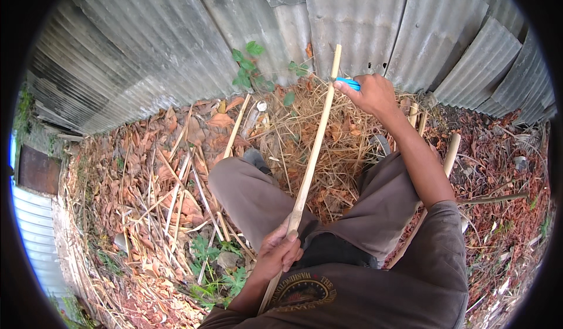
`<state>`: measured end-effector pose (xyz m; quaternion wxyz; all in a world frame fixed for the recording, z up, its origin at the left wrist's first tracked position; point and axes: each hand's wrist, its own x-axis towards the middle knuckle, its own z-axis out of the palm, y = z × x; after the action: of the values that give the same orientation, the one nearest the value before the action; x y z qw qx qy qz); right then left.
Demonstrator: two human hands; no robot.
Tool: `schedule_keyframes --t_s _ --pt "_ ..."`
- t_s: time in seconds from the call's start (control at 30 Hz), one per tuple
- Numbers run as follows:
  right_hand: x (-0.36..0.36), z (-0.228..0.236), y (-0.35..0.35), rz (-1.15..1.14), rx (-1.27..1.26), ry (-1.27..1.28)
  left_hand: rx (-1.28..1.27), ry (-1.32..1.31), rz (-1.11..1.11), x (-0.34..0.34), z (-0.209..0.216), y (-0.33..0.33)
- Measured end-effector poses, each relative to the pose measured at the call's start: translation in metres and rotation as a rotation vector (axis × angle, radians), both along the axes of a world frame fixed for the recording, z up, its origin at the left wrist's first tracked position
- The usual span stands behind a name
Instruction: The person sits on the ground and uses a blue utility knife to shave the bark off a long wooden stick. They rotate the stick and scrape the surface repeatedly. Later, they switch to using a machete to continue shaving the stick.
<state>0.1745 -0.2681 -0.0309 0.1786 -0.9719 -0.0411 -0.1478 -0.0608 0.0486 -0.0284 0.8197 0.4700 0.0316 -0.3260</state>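
Head view: left hand (280, 248) clamped on the lower end of a long pale bamboo strip (314, 147). Right hand (370, 94), far up the strip, closed on a blue-handled knife (348, 83) at its edge. Best keep the lower grip firm, blade angled away from it.

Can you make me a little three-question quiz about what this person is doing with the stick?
1. True or false: the left hand holds the lower end of the long bamboo stick.
2. What colour is the tool handle in the right hand?
3. What stands behind the dry leaves? A) brick wall B) corrugated metal sheets C) hedge

Key: 1 true; 2 blue; 3 B
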Motion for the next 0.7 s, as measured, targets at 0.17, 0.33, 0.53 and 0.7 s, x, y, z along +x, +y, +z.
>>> schedule_keyframes --t_s 0.17,0.33,0.53,0.7 --pt "-0.024 -0.010 0.033 0.143 -0.011 0.022 -0.021 -0.008 0.053 0.001 -0.004 0.003" --pt "-0.042 -0.014 0.059 0.343 -0.035 -0.016 0.124 -0.104 0.057 0.005 -0.001 0.010" --pt "-0.010 -0.014 0.048 0.335 -0.067 -0.161 0.113 -0.096 0.095 0.011 0.007 0.005" --pt "0.011 -0.012 0.046 0.293 -0.094 -0.225 0.056 -0.082 0.105 0.013 0.009 0.007"
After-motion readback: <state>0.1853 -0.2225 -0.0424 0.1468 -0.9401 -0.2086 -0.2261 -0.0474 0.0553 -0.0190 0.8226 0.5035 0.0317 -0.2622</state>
